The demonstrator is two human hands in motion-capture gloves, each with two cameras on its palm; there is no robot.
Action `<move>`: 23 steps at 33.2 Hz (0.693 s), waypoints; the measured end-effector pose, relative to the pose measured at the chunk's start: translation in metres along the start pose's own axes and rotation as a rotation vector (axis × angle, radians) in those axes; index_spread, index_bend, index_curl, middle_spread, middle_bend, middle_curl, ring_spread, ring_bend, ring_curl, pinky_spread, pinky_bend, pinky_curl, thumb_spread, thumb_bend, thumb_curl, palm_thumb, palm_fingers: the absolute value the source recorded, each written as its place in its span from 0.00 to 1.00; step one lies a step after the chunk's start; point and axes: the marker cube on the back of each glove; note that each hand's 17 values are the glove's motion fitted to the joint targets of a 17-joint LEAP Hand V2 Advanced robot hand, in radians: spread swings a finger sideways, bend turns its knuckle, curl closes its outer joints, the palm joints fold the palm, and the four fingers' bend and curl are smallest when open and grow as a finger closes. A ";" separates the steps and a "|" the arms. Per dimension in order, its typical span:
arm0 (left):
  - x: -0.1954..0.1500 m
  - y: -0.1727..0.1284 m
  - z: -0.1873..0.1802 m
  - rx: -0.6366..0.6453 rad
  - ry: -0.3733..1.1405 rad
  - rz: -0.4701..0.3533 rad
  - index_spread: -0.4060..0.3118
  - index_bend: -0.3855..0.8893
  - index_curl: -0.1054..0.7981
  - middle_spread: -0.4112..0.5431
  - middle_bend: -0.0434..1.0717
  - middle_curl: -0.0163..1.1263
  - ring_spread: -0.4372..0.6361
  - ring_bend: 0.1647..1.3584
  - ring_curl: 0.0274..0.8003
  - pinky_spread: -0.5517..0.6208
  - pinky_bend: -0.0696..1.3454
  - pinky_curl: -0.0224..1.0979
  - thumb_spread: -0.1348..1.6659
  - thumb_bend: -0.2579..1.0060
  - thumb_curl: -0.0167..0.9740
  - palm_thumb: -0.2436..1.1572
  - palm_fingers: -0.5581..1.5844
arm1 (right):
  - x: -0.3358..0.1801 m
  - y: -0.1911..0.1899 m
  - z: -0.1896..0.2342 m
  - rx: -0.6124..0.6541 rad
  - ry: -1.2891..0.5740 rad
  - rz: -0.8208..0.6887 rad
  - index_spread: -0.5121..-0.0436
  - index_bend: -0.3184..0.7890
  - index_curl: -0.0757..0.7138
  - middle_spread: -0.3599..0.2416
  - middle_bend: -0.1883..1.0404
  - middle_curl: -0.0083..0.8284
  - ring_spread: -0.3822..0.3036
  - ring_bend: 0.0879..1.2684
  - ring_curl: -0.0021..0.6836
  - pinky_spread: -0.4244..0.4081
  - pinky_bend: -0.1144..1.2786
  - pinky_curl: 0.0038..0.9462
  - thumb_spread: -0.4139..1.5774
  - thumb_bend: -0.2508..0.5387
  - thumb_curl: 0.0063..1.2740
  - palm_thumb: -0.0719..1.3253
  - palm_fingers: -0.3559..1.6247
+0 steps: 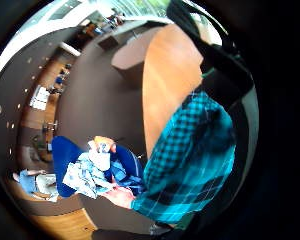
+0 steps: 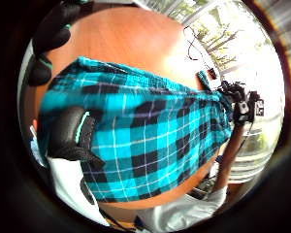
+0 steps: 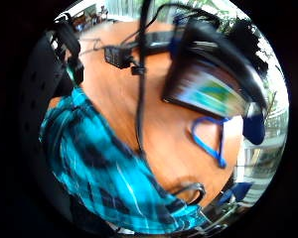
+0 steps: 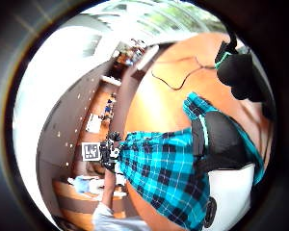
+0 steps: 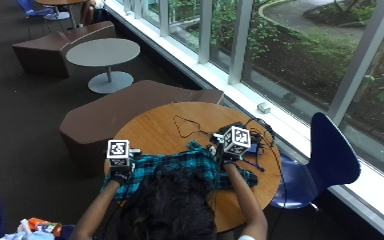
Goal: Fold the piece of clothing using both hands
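Clothing: teal-and-black checked garment spread on the round desk.
Left hand: grips its left edge.
Right hand: grips its right edge.
Progress: apparently early; folding remains.

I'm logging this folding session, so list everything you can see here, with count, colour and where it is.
piece of clothing: one, teal and black plaid, spread on the round table in front of the person
round table: one, brown wood, by the window
cables: a few, black, on the table beyond the clothing
blue chair: one, at the table's window side
grey round table: one, farther back
brown benches: two, on the dark floor
left hand: black glove, gripping the clothing's left end
right hand: black glove, gripping its right end
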 end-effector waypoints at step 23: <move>0.005 0.092 0.060 -0.329 0.102 0.102 0.38 0.41 0.52 0.44 0.16 0.35 0.52 0.29 0.40 0.65 0.37 0.39 0.81 0.15 0.20 0.27 0.35 | 0.070 0.168 0.019 0.046 0.251 0.436 0.49 0.39 0.51 0.69 0.29 0.43 0.71 0.27 0.48 0.71 0.43 0.36 0.80 0.39 0.32 0.58 0.38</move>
